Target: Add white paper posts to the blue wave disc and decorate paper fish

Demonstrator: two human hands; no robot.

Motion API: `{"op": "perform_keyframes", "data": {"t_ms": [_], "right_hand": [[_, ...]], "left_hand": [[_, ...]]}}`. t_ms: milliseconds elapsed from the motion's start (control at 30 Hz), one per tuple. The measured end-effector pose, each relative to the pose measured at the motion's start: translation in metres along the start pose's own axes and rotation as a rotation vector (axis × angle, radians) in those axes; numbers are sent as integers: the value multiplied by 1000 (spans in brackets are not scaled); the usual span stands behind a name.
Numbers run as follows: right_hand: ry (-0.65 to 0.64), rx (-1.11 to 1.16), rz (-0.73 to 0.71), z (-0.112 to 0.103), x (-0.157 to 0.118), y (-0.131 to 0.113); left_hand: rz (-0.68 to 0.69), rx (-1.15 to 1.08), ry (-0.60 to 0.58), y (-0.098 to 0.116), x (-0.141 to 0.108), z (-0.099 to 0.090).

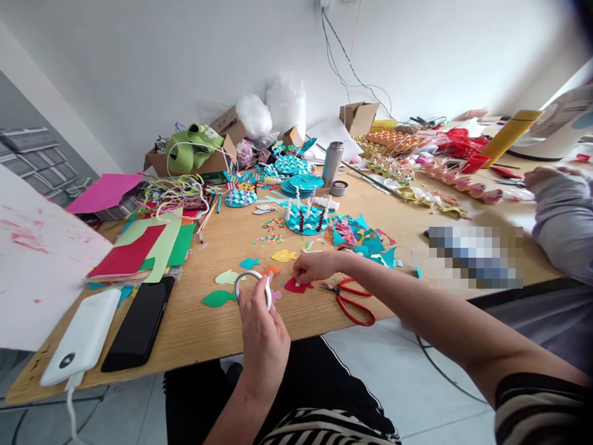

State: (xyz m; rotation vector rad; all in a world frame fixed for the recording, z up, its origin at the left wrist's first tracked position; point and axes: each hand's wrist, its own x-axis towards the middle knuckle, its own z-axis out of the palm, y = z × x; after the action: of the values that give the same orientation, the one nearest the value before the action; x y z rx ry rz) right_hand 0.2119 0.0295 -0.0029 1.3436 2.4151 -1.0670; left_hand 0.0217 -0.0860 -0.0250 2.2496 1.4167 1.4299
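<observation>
My left hand (265, 324) is closed around a roll of white tape (239, 281), held upright over the table's front edge. My right hand (315, 268) has its fingers curled down at a red paper fish (295, 286), with a small white piece on it. What its fingertips pinch, if anything, is hidden. Around the hands lie paper fish: a yellow fish (283, 255), a blue fish (249, 263), a pale green fish (227, 277), a green fish (218, 299) and an orange fish (270, 270). Red-handled scissors (354, 301) rest beside my right wrist.
A blue wavy paper piece with upright sticks (306, 219) stands ahead, near a steel flask (332, 164). Blue paper scraps (370, 243) lie to its right. A black phone (139, 324), white power bank (81, 334) and coloured paper (143, 250) are left. Another person's sleeve (563, 216) is right.
</observation>
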Motion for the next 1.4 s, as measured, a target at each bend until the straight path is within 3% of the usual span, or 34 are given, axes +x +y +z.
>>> {"op": "perform_keyframes", "data": {"t_ms": [367, 967, 1400], "right_hand": [[-6, 14, -39, -1, 1, 2], [1, -67, -13, 2, -1, -3], [153, -186, 129, 13, 3, -13]], "left_hand": [[-77, -119, -9, -2, -4, 4], [-13, -43, -18, -1, -4, 4], [18, 1, 3, -2, -4, 4]]}}
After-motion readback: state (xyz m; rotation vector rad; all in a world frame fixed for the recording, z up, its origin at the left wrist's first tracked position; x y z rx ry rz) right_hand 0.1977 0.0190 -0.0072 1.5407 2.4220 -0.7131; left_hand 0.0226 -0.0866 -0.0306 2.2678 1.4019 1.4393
